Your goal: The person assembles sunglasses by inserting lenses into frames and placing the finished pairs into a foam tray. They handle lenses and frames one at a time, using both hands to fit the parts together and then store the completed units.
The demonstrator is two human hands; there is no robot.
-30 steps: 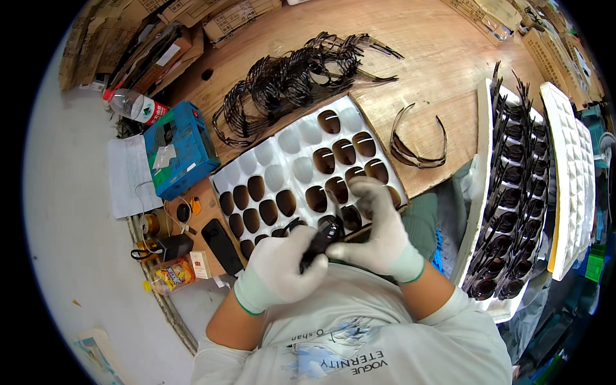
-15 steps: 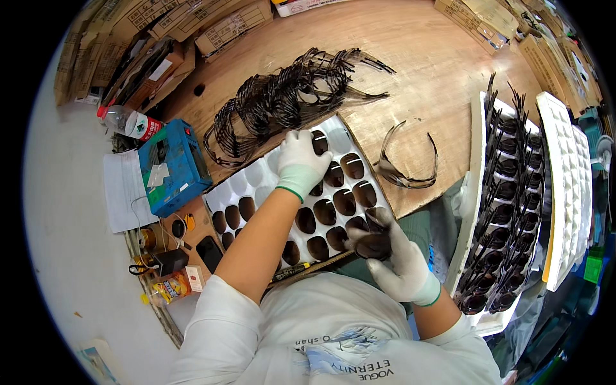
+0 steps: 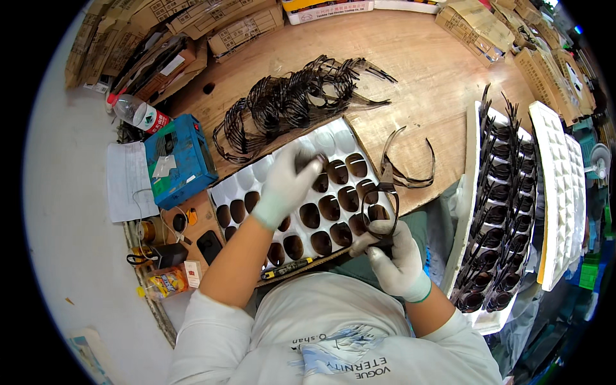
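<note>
My left hand (image 3: pixel 290 181), white-gloved and a little blurred, is closed over the lens tray (image 3: pixel 242 172). A dark sunglass lens (image 3: pixel 321 158) shows at its fingertips. My right hand (image 3: pixel 399 262), gloved too, grips a dark glasses frame (image 3: pixel 396 210) by its lower part, at the tray's right edge. The white tray holds rows of brown lenses (image 3: pixel 329 206); its far-left cups hold none. A large heap of dark glasses frames (image 3: pixel 282 106) lies just beyond the tray. One more pair of glasses (image 3: pixel 410 179) rests on the table to the right.
A white foam tray (image 3: pixel 471 186) full of dark sunglasses stands at right, beside another foam tray (image 3: pixel 552 199). At left are a blue box (image 3: pixel 179 160), bottle (image 3: pixel 138 114), phone (image 3: pixel 209 246) and snack bag (image 3: pixel 165 282). A cutter knife (image 3: pixel 287 268) lies along the tray's near edge.
My left hand has drawn back toward me from the tray's far row, with a lens at its fingertips. My right hand has turned the glasses frame upright.
</note>
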